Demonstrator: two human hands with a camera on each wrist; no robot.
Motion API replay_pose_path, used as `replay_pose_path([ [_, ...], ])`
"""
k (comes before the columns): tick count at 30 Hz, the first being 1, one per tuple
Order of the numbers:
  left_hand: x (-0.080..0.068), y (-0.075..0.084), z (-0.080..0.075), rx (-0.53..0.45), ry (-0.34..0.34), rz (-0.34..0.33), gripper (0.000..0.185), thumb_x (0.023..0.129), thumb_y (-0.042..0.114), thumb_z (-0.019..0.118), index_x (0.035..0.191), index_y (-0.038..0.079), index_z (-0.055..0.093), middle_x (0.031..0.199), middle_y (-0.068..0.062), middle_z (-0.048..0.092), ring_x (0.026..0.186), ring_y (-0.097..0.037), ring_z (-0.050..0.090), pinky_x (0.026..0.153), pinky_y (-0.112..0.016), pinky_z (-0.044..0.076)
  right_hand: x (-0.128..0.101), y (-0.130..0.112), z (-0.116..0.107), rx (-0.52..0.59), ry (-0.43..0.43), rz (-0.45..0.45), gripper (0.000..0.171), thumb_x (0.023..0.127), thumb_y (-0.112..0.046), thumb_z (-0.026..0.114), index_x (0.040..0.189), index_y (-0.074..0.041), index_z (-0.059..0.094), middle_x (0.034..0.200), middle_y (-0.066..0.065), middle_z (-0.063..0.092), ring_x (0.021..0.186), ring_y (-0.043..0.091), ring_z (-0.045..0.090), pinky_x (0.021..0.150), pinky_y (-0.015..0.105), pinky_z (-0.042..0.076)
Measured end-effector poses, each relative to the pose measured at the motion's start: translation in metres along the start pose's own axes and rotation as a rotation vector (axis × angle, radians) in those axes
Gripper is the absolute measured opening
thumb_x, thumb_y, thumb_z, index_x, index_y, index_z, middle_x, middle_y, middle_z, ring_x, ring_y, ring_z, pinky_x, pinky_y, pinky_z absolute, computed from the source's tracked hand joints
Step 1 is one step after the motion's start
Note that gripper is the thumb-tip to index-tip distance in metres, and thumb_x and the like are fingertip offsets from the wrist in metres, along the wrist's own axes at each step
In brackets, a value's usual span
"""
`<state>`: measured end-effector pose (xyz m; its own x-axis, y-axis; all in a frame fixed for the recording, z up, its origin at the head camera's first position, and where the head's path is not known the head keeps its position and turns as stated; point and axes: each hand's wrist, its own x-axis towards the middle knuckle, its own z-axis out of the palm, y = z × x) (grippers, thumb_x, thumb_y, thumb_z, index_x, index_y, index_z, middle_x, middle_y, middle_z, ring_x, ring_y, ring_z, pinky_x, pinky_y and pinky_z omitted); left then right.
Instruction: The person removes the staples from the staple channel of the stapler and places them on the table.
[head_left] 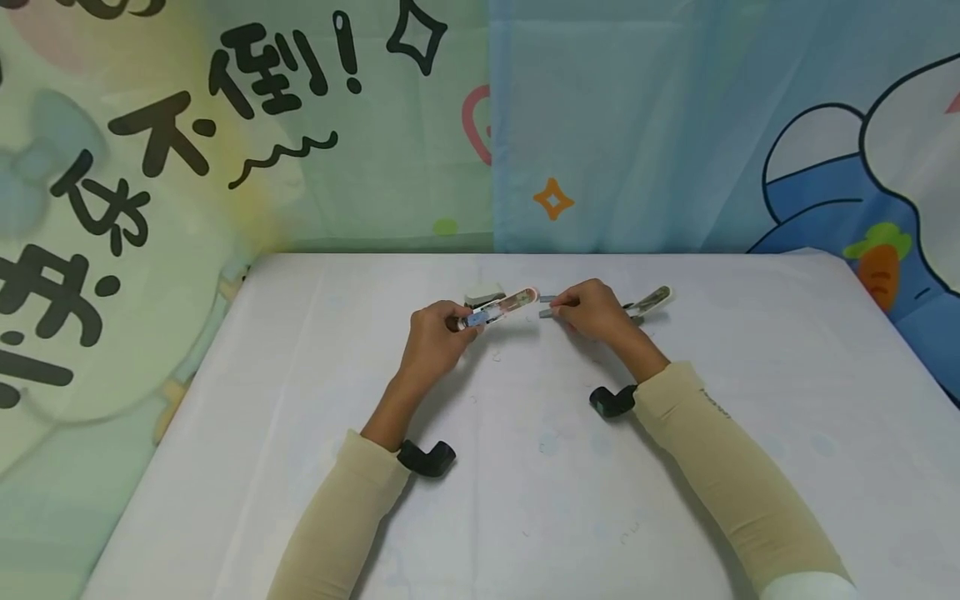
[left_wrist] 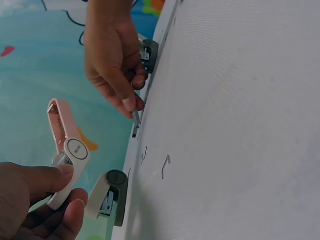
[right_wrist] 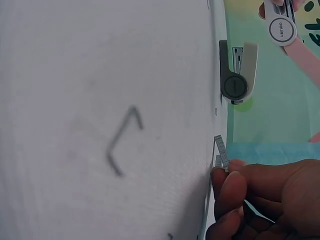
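Note:
My left hand (head_left: 435,337) holds a pink-and-white stapler (left_wrist: 76,150) between thumb and fingers, its pink arm swung up away from the white body. A strip of staples (right_wrist: 221,150) is pinched between thumb and fingertips of my right hand (head_left: 596,308), pointing toward the left hand. A second staple strip (head_left: 547,298) shows beside the right fingertips. Just behind the left hand, a dark green-and-white stapler (right_wrist: 235,85) stands on the table. Another dark green stapler (head_left: 651,302) is past the right wrist, partly hidden by it.
Loose single staples (left_wrist: 166,167) are scattered over the white tabletop (head_left: 525,500). A printed cloth backdrop (head_left: 637,125) hangs behind the table's far edge. Each sleeve cuff carries a black wrist camera (head_left: 427,460).

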<state>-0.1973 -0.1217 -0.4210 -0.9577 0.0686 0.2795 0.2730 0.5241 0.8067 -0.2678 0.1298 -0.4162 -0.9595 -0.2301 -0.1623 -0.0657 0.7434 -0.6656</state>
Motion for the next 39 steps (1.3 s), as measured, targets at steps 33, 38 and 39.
replay_pose_path([
  [33,0.001,0.008,0.03,-0.019,-0.118,0.041,0.017,0.083,0.005,0.077,0.096,-0.002,0.07,0.079,-0.006,0.066,0.066,-0.012,0.056,0.054,-0.023,0.044,-0.043,0.004,-0.029,0.073,-0.103,-0.389,0.04,0.095,-0.017,0.066,0.131,0.0,0.058,0.101,0.011,0.065,0.077,0.025,0.065,0.065,0.031,0.049],
  [38,0.006,0.015,0.044,0.032,-0.234,0.041,0.018,0.082,0.009,0.079,0.096,0.0,0.073,0.08,-0.004,0.067,0.066,-0.011,0.056,0.055,-0.022,0.044,-0.051,0.009,-0.044,0.086,-0.119,-0.334,0.039,0.097,-0.025,0.062,0.126,0.001,0.062,0.101,0.013,0.068,0.079,0.026,0.065,0.065,0.032,0.049],
  [39,0.008,0.017,0.048,0.053,-0.27,0.035,0.019,0.082,0.011,0.079,0.096,0.001,0.073,0.081,-0.003,0.066,0.067,-0.011,0.055,0.057,-0.022,0.044,-0.053,0.011,-0.048,0.068,-0.13,-0.322,0.038,0.098,-0.024,0.062,0.126,0.002,0.062,0.1,0.013,0.068,0.079,0.025,0.065,0.064,0.032,0.048],
])
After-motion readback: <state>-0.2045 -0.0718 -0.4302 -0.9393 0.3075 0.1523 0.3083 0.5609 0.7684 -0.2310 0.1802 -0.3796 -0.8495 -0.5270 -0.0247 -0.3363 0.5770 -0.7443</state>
